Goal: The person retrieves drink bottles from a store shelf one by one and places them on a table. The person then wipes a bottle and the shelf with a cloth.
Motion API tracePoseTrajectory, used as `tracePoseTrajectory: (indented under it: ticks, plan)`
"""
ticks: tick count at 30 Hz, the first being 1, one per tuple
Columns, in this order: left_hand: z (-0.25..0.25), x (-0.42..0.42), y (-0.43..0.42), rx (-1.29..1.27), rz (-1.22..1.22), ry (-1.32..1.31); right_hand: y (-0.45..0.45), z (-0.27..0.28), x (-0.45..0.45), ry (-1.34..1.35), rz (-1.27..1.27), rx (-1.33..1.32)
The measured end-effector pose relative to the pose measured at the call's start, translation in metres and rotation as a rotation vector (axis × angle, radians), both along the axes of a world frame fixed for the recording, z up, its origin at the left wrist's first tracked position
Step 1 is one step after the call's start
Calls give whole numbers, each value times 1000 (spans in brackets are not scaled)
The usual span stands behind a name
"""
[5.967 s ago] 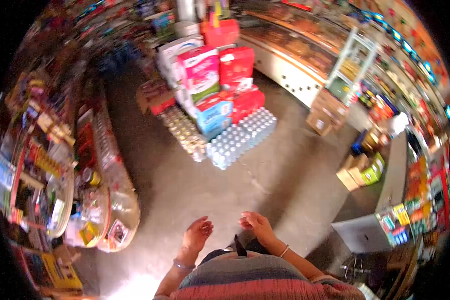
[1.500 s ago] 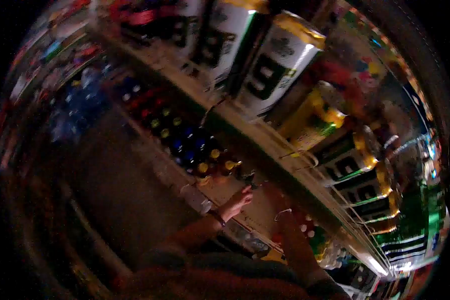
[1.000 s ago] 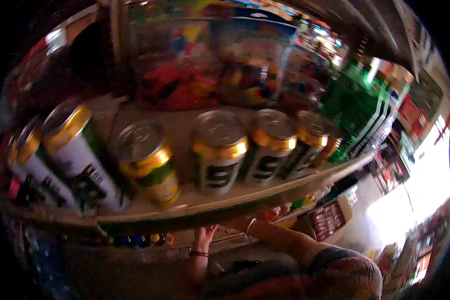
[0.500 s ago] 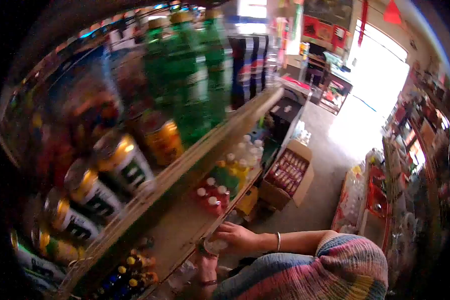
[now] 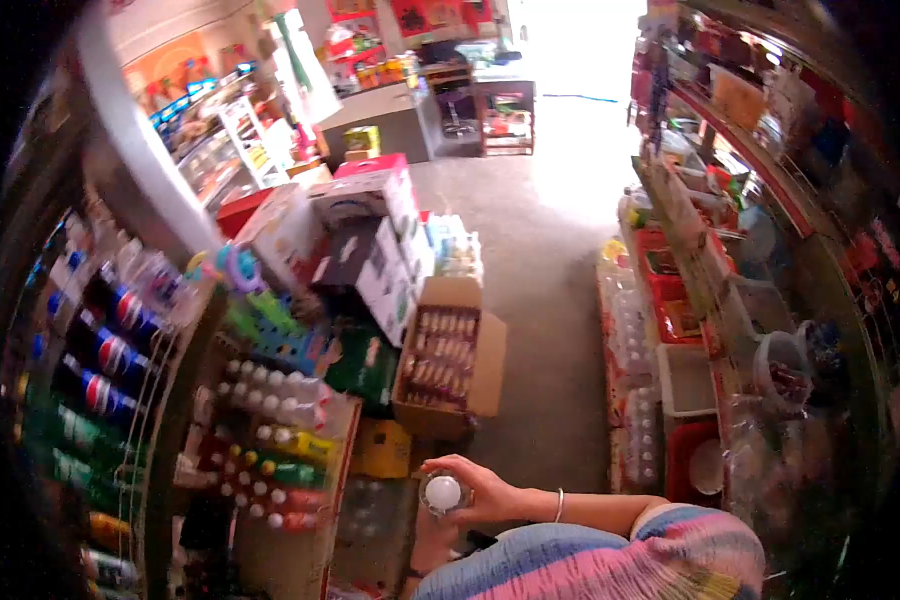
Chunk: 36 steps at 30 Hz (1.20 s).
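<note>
Head view: grey floor (image 5: 555, 330) runs between the wooden shelf (image 5: 185, 380) on the left and crowded shelving (image 5: 682, 215) on the right, toward a bright far doorway. An open carton (image 5: 491, 365) of packed goods stands left of centre, beyond the hands. The right hand (image 5: 482, 492) curls thumb and fingers around a white-capped bottle (image 5: 443, 492) at the near centre. Below that, the left hand (image 5: 433, 543) is blurred; its grip cannot be told.
</note>
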<state>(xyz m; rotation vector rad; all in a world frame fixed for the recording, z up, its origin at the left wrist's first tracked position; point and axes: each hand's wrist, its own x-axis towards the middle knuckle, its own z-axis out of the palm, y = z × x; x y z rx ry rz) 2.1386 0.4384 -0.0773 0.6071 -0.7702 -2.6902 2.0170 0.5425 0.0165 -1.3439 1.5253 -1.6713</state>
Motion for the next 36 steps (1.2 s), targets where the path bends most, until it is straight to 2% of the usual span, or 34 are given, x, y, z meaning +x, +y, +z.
tracePoseTrajectory:
  ticks: [1, 4, 5, 7, 9, 11, 13, 14, 16, 17, 19, 20, 22, 24, 27, 30, 33, 34, 36]
  plan:
    - [5, -17, 12, 34, -37, 2, 13, -5, -16, -20, -31, -20]
    - [-3, -75, 34, -297, -247, 27, 48, -21, -67, -203, -113, -56]
    - [-12, -96, 36, 148, -345, 115, 62, -8, -80, -155, -194, 118]
    - [-14, -120, 41, -271, -450, 42, 74, -39, -103, -114, -272, 159]
    - [0, -152, 43, -324, -493, -65, 76, -45, -130, -99, -339, 137]
    - [31, -194, 42, -7, -499, -185, 75, -54, -162, -63, -381, 156]
    - [13, -239, 35, 274, -600, -97, 74, -62, -197, -37, -432, 180]
    - [-27, -266, 24, 389, -695, 55, 71, -63, -216, -27, -460, 191]
    - [-41, -314, 16, 78, -753, 192, 61, -68, -255, -62, -491, 187]
    - [-41, -333, 17, -342, -693, 170, 55, -69, -274, -106, -495, 173]
    - [-29, -386, 9, -480, -606, 74, 40, -68, -328, -74, -503, 175]
    - [-10, -412, 3, -191, -608, -8, 33, -67, -355, -18, -505, 200]
    - [3, -458, -6, 162, -610, -55, 25, -59, -401, 16, -479, 231]
    - [0, -512, -23, 262, -641, 17, 13, -47, -455, -19, -445, 219]
    - [-45, -584, -40, -17, -629, -43, 0, -43, -520, -40, -526, 207]
    - [9, -656, -43, -61, -593, -142, -2, -48, -581, 1, -610, 170]
    - [19, -760, -33, -187, -534, -153, -6, -66, -686, 4, -652, 141]
    - [59, -781, -32, 28, -644, -102, -4, -69, -711, -17, -651, 142]
    - [14, -837, -36, -31, -612, -199, 2, -53, -767, -72, -617, 165]
